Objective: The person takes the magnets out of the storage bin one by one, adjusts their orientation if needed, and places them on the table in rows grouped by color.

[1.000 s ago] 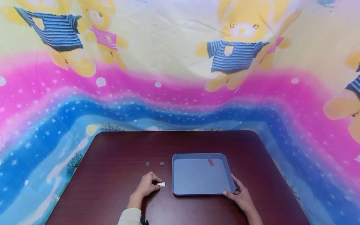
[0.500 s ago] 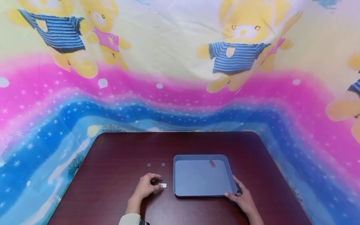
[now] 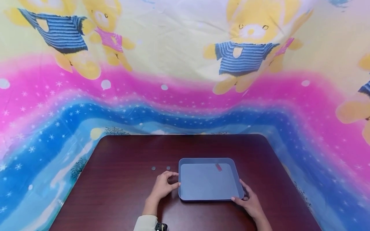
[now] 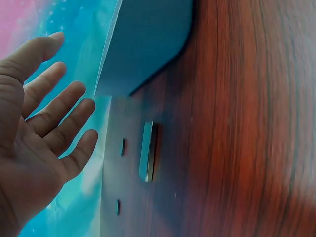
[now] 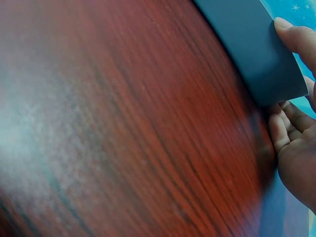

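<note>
A grey rectangular tray (image 3: pixel 208 187) rests on the table, a small reddish strip (image 3: pixel 218 167) near its far right corner. At the near right corner my right hand (image 3: pixel 248 200) grips the tray, thumb at the rim and fingers against the outer wall. My left hand (image 3: pixel 165 186) is at the left wall, thumb and fingertips right at the rim. The left wrist view has that hand (image 4: pixel 47 123) with fingers extended and spread. Below it a small flat rectangular block (image 4: pixel 148 152) lies on the table; the left hand hides it in the head view.
Two small dark discs (image 3: pixel 153 168) (image 3: pixel 168 168) lie left of the tray on the dark red wooden table (image 3: pixel 115 192). Behind the table hangs a cloth (image 3: pixel 185 89) printed with bears, close along the far edge.
My left hand has let go of the small whitish block and moved right to the tray's left wall. The right hand keeps its hold on the tray's corner.
</note>
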Tool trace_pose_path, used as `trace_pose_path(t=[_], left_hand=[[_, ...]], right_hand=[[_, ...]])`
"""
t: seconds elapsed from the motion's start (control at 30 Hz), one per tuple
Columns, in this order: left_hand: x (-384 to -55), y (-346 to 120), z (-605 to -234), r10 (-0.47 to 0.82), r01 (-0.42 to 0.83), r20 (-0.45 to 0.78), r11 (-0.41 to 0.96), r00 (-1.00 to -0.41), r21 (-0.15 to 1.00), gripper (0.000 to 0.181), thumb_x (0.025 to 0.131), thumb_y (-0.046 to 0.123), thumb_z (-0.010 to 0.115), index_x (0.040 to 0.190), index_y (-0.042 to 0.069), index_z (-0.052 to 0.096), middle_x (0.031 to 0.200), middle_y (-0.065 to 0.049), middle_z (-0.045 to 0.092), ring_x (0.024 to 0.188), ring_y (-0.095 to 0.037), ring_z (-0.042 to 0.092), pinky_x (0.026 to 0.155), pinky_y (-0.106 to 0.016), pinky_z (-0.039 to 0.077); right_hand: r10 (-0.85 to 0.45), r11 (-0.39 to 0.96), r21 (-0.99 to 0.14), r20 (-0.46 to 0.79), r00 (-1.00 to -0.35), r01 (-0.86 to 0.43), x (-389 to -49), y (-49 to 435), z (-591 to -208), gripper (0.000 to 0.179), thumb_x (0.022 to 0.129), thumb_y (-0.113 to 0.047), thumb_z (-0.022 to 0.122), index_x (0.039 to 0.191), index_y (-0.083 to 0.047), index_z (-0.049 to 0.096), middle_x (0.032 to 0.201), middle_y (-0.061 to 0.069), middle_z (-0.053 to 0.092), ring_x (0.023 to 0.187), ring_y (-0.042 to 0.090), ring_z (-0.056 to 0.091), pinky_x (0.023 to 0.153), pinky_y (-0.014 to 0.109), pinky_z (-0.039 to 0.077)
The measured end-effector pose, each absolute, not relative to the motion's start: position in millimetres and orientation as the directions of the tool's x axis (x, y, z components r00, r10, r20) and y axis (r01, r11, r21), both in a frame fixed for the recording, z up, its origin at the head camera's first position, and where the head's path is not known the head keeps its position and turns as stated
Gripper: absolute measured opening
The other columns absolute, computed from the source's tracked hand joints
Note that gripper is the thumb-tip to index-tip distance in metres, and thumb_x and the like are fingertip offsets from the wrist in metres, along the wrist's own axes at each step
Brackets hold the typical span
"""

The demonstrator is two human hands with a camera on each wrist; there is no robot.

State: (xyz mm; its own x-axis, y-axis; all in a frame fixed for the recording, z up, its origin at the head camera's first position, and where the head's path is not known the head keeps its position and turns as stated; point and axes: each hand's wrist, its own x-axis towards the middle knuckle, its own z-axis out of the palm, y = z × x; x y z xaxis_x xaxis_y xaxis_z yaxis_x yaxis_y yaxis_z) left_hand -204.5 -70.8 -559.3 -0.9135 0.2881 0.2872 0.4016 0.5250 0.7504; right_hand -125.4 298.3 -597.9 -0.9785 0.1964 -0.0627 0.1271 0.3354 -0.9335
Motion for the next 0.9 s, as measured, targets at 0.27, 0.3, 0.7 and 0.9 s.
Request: trace_pose_path(t=[0.27, 0.3, 0.7, 0.9], left_hand=[[-211, -42, -556, 0.371, 0.436, 0.283, 0.441, -0.884, 0.784, 0.037, 0.068, 0.029, 0.072, 0.099, 0.010, 0.063, 0.093, -0.003, 0.058, 0.082, -0.022, 0.055, 0.067, -0.033, 0.045], [-213, -38, -556, 0.382, 0.443, 0.285, 0.434, -0.879, 0.784, 0.038, 0.068, 0.029, 0.072, 0.099, 0.010, 0.063, 0.093, -0.004, 0.059, 0.083, -0.022, 0.054, 0.068, -0.034, 0.045], [-221, 0, -551, 0.385, 0.446, 0.264, 0.530, -0.884, 0.721, 0.041, 0.066, 0.035, 0.071, 0.101, 0.014, 0.063, 0.096, 0.005, 0.058, 0.089, -0.011, 0.051, 0.078, -0.035, 0.037], [-227, 18, -558, 0.426, 0.451, 0.240, 0.511, -0.872, 0.732, 0.040, 0.067, 0.031, 0.072, 0.102, 0.014, 0.063, 0.092, 0.005, 0.058, 0.085, -0.011, 0.051, 0.073, -0.026, 0.040]], right_hand=[[0.197, 0.375, -0.920, -0.040, -0.980, 0.113, -127, 298, -597, 0.084, 0.061, -0.019, 0.078, 0.132, -0.022, 0.032, 0.113, 0.019, 0.047, 0.084, 0.024, 0.054, 0.063, 0.026, 0.045], [0.196, 0.375, -0.920, -0.042, -0.980, 0.115, -127, 298, -597, 0.085, 0.061, -0.020, 0.077, 0.132, -0.022, 0.031, 0.114, 0.019, 0.047, 0.085, 0.024, 0.054, 0.064, 0.026, 0.045], [0.189, 0.361, -0.924, -0.059, -0.980, 0.125, -126, 298, -595, 0.084, 0.062, -0.018, 0.077, 0.132, -0.021, 0.031, 0.117, 0.021, 0.045, 0.087, 0.026, 0.054, 0.063, 0.026, 0.045], [0.185, 0.339, -0.931, -0.077, -0.980, 0.137, -125, 297, -591, 0.086, 0.060, -0.017, 0.078, 0.132, -0.020, 0.032, 0.118, 0.021, 0.044, 0.088, 0.028, 0.054, 0.063, 0.026, 0.046]])
